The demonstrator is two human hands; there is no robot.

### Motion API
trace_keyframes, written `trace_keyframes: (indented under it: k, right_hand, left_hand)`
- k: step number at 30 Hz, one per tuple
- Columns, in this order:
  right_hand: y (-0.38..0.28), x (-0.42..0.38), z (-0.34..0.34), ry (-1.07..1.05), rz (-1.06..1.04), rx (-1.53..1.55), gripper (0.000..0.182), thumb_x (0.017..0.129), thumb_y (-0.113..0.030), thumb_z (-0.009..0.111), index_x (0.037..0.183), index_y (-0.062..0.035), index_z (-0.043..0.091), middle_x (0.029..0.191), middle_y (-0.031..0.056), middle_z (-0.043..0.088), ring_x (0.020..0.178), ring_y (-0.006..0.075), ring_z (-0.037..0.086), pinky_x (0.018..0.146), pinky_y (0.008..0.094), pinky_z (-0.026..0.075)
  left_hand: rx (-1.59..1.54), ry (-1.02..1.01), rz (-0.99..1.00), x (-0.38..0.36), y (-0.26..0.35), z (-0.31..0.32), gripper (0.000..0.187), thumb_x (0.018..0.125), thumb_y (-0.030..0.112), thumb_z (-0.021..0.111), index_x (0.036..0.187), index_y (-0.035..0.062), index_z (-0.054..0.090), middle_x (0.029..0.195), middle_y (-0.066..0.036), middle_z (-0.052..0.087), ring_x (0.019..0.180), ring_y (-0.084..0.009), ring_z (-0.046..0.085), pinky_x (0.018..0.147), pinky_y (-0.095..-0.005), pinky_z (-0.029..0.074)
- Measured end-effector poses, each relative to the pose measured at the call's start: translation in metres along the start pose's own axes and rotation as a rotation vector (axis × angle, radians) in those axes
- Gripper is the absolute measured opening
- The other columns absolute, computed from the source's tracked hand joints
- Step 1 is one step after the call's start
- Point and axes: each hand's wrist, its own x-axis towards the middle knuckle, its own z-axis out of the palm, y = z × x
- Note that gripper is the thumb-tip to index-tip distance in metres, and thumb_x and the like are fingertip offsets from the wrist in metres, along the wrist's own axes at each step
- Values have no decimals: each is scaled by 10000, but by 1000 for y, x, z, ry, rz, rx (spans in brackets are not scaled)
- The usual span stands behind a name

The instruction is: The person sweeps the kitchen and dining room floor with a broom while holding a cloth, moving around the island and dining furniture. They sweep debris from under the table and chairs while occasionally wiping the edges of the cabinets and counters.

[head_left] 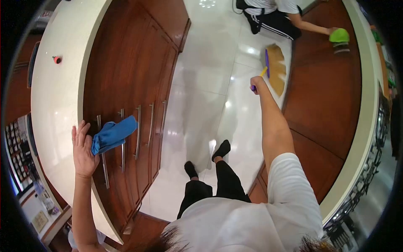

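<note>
My left hand [86, 153] rests at the edge of the white countertop [56, 101], its fingers laid over the top. A folded blue cloth [115, 133] is held at its thumb side and hangs out in front of the wooden drawers. Out ahead, my right hand [257, 85] is wrapped around the purple-and-yellow handle of a broom. The tan bristles of the broom [276, 69] spread over the white tiled floor [205, 92], close beside the right-hand cabinets.
Dark wooden drawers [126, 75] with long metal handles line the left side. At the top right a crouching person [275, 19] presses a green item [339, 35] to the brown cabinet doors [323, 88]. A small red object [57, 60] lies on the left countertop.
</note>
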Motion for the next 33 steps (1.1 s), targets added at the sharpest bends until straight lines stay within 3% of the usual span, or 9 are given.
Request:
trace_keyframes:
  k: [3, 6, 9, 12, 16, 24, 27, 31, 33]
  right_hand:
    - [-65, -49, 42, 182, -33, 411, 67, 627, -2, 423, 591, -59, 425, 472, 93, 440, 360, 177, 439, 296, 325, 305]
    - [-101, -67, 46, -123, -431, 557, 88, 669, -37, 483, 635, -95, 426, 450, 30, 404, 353, 124, 416, 317, 240, 295]
    - [-114, -89, 22, -85, -189, 580, 163, 717, -76, 502, 596, -110, 398, 440, 0, 393, 342, 100, 386, 308, 233, 280]
    - [-39, -122, -17, -154, -346, 680, 230, 758, -144, 516, 576, -106, 382, 424, -7, 384, 308, 95, 344, 291, 246, 269]
    - [107, -212, -32, 205, -487, -6, 308, 815, -221, 443, 540, -92, 393, 398, 18, 372, 288, 133, 342, 288, 275, 277]
    - [383, -612, 76, 203, 396, 22, 133, 717, -146, 556, 635, -92, 466, 442, -12, 399, 292, 111, 377, 269, 262, 271]
    - [419, -677, 149, 3, 568, 572, 147, 740, -145, 546, 804, -18, 507, 467, -17, 352, 365, 90, 366, 323, 228, 287]
    - [505, -589, 226, -439, 832, 1188, 174, 762, -191, 547, 662, -71, 470, 510, 20, 395, 364, 104, 330, 333, 233, 261]
    - [417, -553, 232, -391, 362, 1291, 180, 736, -193, 548, 642, -60, 472, 535, 34, 434, 380, 108, 362, 342, 230, 279]
  left_hand:
    - [7, -2, -8, -1, -1, 4, 123, 706, 75, 417, 762, -28, 453, 1133, -174, 420, 1166, -325, 320, 1008, -477, 174]
    - [28, 8, -10, -1, -1, 5, 116, 703, 64, 415, 761, -29, 454, 1132, -175, 420, 1164, -326, 322, 1007, -479, 175]
    - [6, 17, 3, -1, 1, 3, 126, 695, 57, 417, 771, -37, 452, 1127, -177, 421, 1160, -328, 325, 1006, -479, 174]
    - [-11, 35, 29, -4, 0, 1, 144, 685, 54, 423, 784, -48, 447, 1114, -182, 422, 1155, -332, 326, 1007, -473, 171]
    - [-90, 121, 108, -11, -2, -6, 153, 655, 18, 432, 792, -51, 442, 1090, -180, 421, 1150, -327, 328, 1013, -457, 170]
    - [-145, 197, 131, -29, -10, -9, 163, 625, -38, 459, 787, -30, 446, 1036, -163, 437, 1134, -304, 348, 1014, -431, 187]
    - [-229, 185, 122, -33, -13, -9, 127, 638, -40, 464, 760, -41, 429, 1056, -170, 434, 1150, -324, 322, 1026, -439, 150]
    - [-263, 171, 114, -29, -19, -9, 122, 636, -47, 455, 756, -40, 435, 1043, -170, 442, 1145, -322, 330, 1020, -437, 158]
    - [-264, 144, 108, -26, -19, -7, 127, 633, -51, 456, 758, -42, 440, 1040, -169, 444, 1141, -322, 337, 1018, -437, 162]
